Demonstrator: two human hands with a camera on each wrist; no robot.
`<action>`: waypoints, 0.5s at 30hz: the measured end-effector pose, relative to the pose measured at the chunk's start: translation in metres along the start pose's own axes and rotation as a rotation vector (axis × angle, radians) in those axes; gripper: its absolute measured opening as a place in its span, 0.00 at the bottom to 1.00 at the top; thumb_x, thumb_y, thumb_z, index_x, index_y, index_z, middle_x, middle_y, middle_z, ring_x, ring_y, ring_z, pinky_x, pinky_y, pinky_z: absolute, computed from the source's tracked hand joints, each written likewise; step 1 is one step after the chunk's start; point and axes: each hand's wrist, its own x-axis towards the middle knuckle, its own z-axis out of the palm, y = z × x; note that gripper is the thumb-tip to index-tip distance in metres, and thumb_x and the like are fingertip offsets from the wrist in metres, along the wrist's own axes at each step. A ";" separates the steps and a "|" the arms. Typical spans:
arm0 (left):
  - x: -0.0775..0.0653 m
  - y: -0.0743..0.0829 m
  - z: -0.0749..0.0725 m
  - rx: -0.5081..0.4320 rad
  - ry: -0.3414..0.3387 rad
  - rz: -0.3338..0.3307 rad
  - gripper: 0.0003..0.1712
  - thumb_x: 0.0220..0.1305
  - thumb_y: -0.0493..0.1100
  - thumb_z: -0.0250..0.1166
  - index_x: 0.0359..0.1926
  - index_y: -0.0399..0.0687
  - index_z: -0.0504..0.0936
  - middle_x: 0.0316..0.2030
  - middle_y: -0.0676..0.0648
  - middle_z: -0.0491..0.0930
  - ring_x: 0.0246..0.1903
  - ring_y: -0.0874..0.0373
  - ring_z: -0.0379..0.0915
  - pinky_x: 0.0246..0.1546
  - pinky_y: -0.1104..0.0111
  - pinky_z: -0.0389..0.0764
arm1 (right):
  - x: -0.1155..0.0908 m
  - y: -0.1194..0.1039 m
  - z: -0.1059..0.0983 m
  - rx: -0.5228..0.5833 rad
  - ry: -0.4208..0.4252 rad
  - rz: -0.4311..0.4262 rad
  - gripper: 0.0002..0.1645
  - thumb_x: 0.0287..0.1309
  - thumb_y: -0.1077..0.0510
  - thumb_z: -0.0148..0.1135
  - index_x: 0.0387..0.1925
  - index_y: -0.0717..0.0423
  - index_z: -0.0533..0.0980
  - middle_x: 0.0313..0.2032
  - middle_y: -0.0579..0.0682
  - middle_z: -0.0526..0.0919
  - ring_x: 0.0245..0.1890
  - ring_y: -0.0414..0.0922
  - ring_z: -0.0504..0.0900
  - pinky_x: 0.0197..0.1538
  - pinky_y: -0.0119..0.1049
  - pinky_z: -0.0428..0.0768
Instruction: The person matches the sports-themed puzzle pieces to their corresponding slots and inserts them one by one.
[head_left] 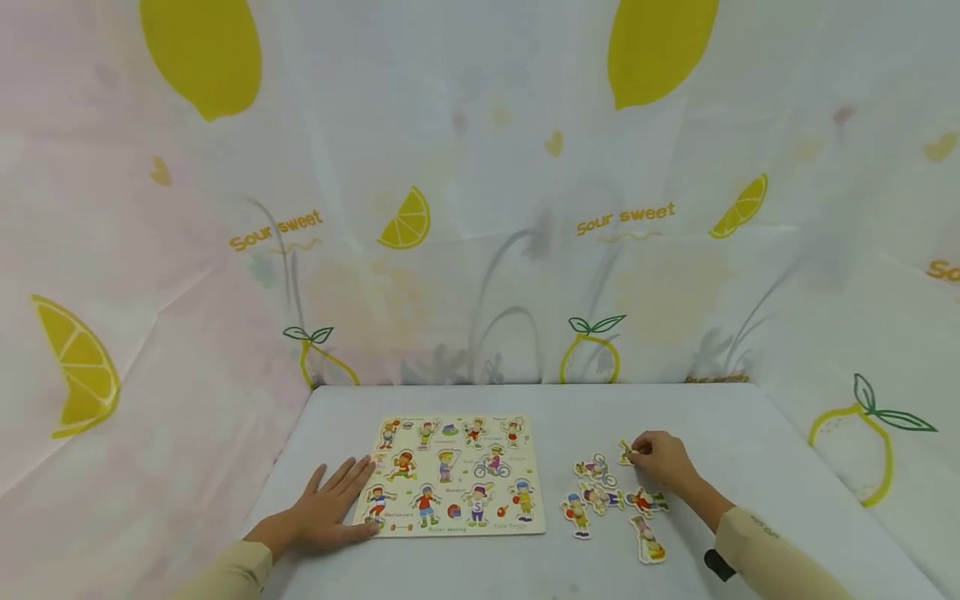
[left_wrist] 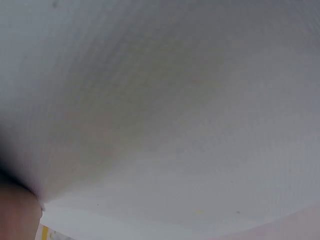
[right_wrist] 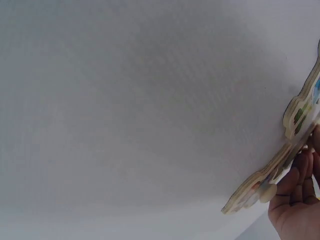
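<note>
A flat puzzle board (head_left: 467,477) printed with sports figures lies on the table. My left hand (head_left: 330,508) rests at its left edge, fingers straight and spread, the thumb over the near corner. Right of the board, my right hand (head_left: 663,458) pinches a small figure-shaped puzzle piece (head_left: 626,452), partly hidden by the fingers. Close to that hand lie a cyclist piece (head_left: 596,470), a red-topped piece (head_left: 647,501) and several others. In the right wrist view, my fingers (right_wrist: 295,182) are beside wooden pieces, one with a round knob (right_wrist: 268,193).
Nearer the front lie a blue-capped figure piece (head_left: 577,515), a purple-and-white one (head_left: 602,497) and a piece with yellow at its base (head_left: 648,540). A white cloth covers the table (head_left: 465,571). Lemon-printed curtains (head_left: 480,283) hang behind and at both sides.
</note>
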 end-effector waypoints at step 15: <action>0.003 -0.009 0.010 -0.048 0.062 0.025 0.59 0.58 0.77 0.56 0.77 0.47 0.51 0.77 0.40 0.52 0.76 0.39 0.42 0.69 0.33 0.32 | 0.010 -0.019 -0.003 -0.081 0.064 -0.060 0.03 0.54 0.64 0.66 0.30 0.62 0.83 0.25 0.49 0.83 0.26 0.42 0.76 0.30 0.36 0.74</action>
